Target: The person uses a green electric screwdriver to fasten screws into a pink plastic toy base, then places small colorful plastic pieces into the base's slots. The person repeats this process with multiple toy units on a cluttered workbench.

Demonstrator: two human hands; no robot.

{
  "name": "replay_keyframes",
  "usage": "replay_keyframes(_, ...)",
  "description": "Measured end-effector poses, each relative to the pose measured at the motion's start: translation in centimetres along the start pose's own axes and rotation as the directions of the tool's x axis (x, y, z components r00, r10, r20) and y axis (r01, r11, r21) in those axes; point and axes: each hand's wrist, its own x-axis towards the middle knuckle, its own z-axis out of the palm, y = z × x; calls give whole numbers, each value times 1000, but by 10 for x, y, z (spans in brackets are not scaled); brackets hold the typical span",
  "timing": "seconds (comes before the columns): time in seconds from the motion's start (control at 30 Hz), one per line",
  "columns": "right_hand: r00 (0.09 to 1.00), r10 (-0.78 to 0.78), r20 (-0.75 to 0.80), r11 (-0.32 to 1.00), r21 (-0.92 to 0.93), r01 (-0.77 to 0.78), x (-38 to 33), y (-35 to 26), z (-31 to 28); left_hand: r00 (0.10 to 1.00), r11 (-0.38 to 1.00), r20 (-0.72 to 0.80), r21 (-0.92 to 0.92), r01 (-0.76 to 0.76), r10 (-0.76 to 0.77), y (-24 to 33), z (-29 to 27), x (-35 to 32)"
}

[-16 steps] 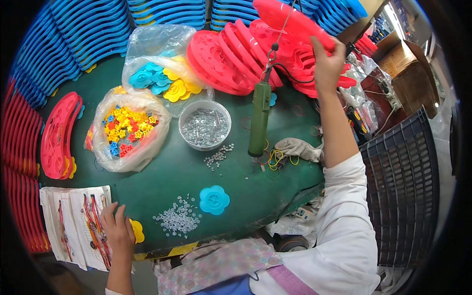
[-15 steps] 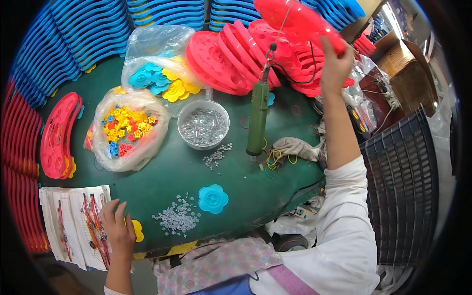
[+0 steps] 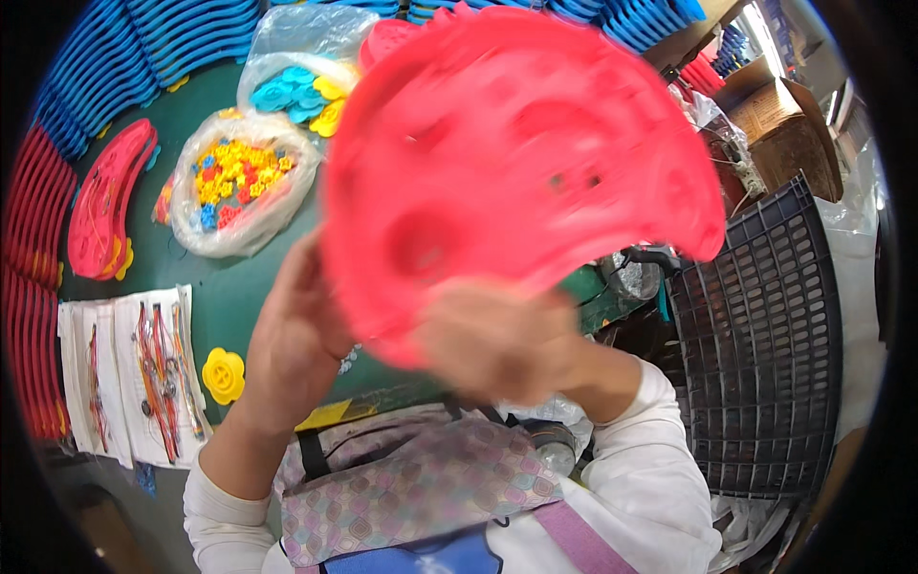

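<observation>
Both hands carry the grip: the right hand (image 3: 497, 340) clasps the lower edge of the red curved plastic panel (image 3: 516, 163), and the left hand (image 3: 296, 335) presses fingers against its left rim. The panel rises above the grip, close to the camera and blurred, hiding much of the green tabletop (image 3: 229, 287). Best to steady it with both hands before setting it down.
</observation>
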Motion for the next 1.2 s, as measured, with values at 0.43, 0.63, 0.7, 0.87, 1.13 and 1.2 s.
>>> replay_keyframes(0.43,316,730,606,-116,565,-817,-30,5,84,819,976,-573,192,106,24,37,-154,-140)
replay_keyframes(0.63,158,609,777,-228,362,-904,-54,-29,100,736,739,-675,525,422,59,32,-175,-141)
replay_keyframes(0.7,137,624,769,-149,289,-946,-55,-39,96,730,543,-674,657,523,112,27,-180,-141)
replay_keyframes(0.87,75,609,790,-156,212,-965,-68,-49,101,781,201,-566,824,529,265,13,-193,-137)
replay_keyframes(1.13,84,598,797,-142,208,-968,-73,-43,107,791,-14,-545,821,571,280,12,-190,-134)
replay_keyframes(1.2,97,603,792,-131,218,-967,-79,-43,108,747,139,-618,785,604,246,14,-181,-130)
